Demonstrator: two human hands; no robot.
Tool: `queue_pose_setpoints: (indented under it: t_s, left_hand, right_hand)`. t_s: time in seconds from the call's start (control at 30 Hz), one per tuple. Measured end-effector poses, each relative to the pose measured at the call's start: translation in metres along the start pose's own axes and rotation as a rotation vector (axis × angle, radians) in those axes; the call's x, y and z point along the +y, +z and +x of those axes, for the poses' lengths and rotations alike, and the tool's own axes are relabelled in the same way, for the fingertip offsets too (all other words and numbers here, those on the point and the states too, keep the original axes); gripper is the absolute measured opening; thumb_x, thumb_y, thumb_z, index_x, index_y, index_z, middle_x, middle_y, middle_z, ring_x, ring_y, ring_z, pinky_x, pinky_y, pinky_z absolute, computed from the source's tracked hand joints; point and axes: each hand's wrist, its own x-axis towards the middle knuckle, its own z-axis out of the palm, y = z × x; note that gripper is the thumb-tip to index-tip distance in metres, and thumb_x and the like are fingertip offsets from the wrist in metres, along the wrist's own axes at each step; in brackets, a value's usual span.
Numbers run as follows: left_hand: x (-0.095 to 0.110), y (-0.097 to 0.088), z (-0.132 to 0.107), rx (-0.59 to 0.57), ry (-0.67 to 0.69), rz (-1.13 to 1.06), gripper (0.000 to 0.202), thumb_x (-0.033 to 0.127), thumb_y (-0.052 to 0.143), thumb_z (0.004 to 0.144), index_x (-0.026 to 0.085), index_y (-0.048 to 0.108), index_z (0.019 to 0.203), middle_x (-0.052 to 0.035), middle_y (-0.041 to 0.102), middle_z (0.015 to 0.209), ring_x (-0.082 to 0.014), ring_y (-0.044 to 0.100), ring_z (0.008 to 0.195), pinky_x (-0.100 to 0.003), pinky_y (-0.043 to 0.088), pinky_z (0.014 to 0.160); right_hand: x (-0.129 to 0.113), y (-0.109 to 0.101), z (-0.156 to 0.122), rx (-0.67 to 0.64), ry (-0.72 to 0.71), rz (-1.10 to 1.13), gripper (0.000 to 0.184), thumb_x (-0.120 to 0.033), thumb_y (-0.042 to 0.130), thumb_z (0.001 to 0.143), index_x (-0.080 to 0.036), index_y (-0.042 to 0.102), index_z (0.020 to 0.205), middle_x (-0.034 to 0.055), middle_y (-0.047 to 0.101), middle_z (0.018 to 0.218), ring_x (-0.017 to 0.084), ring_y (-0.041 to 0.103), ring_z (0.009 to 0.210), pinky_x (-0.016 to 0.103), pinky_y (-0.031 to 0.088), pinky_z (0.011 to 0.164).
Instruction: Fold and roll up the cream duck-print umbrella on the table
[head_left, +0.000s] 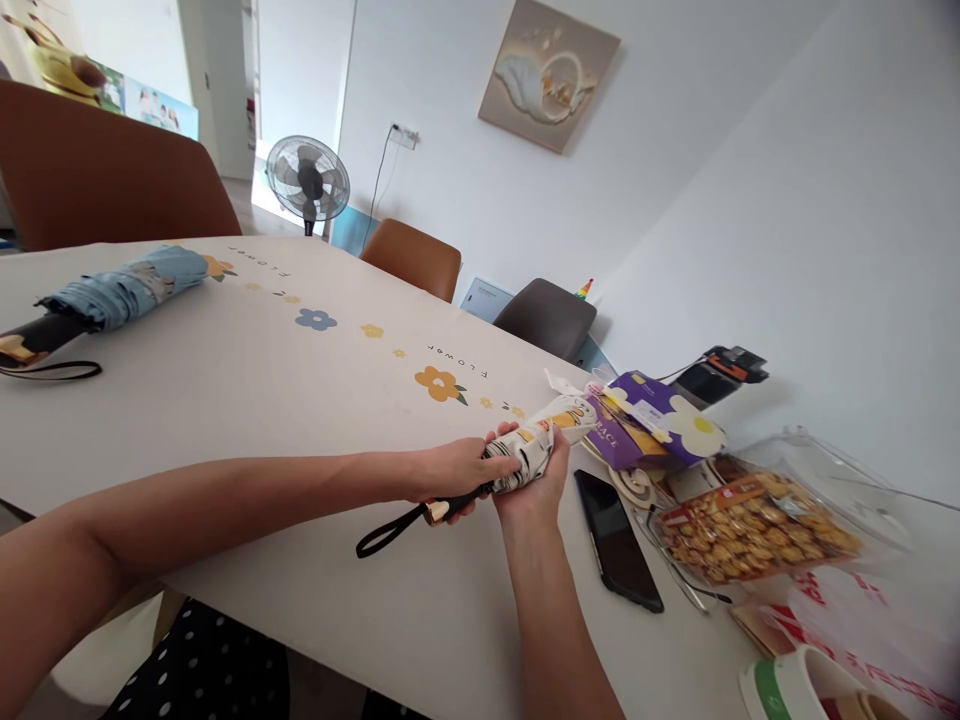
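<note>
A folded white umbrella (534, 445) with black and yellow print is held just above the table, its black handle and wrist strap pointing toward the lower left. My left hand (457, 475) wraps round it where the handle meets the cloth. Farther up, my right hand (541, 480) closes round the folded cloth from below and the right side. Part of the cloth is hidden by my fingers. At the far left of the table lies a second folded umbrella (135, 287), light blue with a black handle, apart from both hands.
Right of my hands lie a black phone (616, 540), glasses (686, 570), a purple box (637, 415) and a clear container of snacks (765, 530). A white-and-green cup (784, 690) stands at the lower right. Chairs (412, 258) and a fan (308, 180) are beyond the flower-printed table (247, 420).
</note>
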Motion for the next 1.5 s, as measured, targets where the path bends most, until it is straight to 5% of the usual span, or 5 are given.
queue_pose_setpoints:
  t_s: [0.2,0.5,0.67,1.0,1.5]
  left_hand:
    - [0.008,0.003,-0.011,0.142,0.006,0.419,0.044,0.055,0.032,0.081,0.017,0.042,0.1,-0.0005,0.053,0.058,-0.0131,0.047,0.035,-0.025,0.037,0.036]
    - [0.004,0.018,-0.012,0.417,0.18,0.98,0.039,0.045,0.031,0.087,0.013,0.045,0.102,-0.0144,0.058,0.083,-0.0307,0.062,0.079,-0.035,0.045,0.06]
    - [0.008,0.015,-0.018,0.311,0.128,0.691,0.043,0.053,0.039,0.081,0.015,0.042,0.101,-0.0101,0.06,0.082,-0.0246,0.062,0.069,-0.031,0.044,0.053]
    - [0.009,-0.002,-0.009,-0.247,-0.102,-0.29,0.051,0.067,0.042,0.074,0.016,0.046,0.08,0.0001,0.054,0.065,-0.0106,0.054,0.043,-0.024,0.045,0.04]
    - [0.004,0.006,-0.013,0.042,0.025,0.223,0.038,0.049,0.037,0.08,0.019,0.037,0.102,0.003,0.046,0.057,-0.0118,0.045,0.036,-0.024,0.036,0.033]
  right_hand:
    - [-0.002,0.006,-0.003,0.094,0.042,-0.046,0.025,-0.044,0.051,0.075,-0.019,0.05,0.08,-0.0025,0.057,0.059,0.013,0.059,0.051,0.027,0.053,0.05]
    - [-0.003,0.008,-0.003,0.132,0.002,-0.071,0.027,-0.045,0.054,0.073,-0.019,0.048,0.077,-0.0023,0.056,0.056,0.012,0.058,0.049,0.023,0.05,0.048]
    - [-0.006,0.008,-0.006,0.081,-0.06,-0.084,0.028,-0.045,0.051,0.073,-0.018,0.047,0.069,-0.0025,0.052,0.05,0.011,0.052,0.042,0.022,0.047,0.042]
    - [-0.01,0.005,-0.007,-0.092,0.058,-0.013,0.036,-0.054,0.049,0.07,-0.018,0.044,0.069,-0.0022,0.049,0.054,0.01,0.05,0.043,0.024,0.046,0.044]
    - [-0.004,0.004,-0.001,0.042,-0.058,-0.117,0.038,-0.054,0.05,0.073,-0.017,0.051,0.081,-0.0014,0.057,0.062,0.013,0.059,0.054,0.028,0.053,0.054]
